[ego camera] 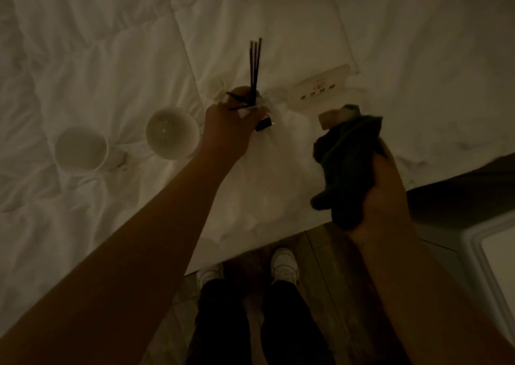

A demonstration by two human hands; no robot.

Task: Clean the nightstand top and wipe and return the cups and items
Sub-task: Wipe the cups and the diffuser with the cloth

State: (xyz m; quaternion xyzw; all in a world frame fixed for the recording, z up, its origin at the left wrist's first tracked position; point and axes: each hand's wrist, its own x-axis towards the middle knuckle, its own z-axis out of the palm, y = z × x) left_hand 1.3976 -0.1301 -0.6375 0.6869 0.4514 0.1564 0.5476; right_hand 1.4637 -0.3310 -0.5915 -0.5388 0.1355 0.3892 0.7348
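Sticks (255, 64) upright, seemingly a diffuser's, in left hand (230, 126) grip.

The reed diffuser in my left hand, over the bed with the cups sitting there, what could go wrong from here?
1. The left hand holds the reed diffuser above the white duvet; if it tips, any liquid inside could stain the bedding.
2. The two cups stand on soft, wrinkled bedding, so pressing nearby could topple them.
3. The right hand is full with the dark cloth, so it may not steady anything quickly.
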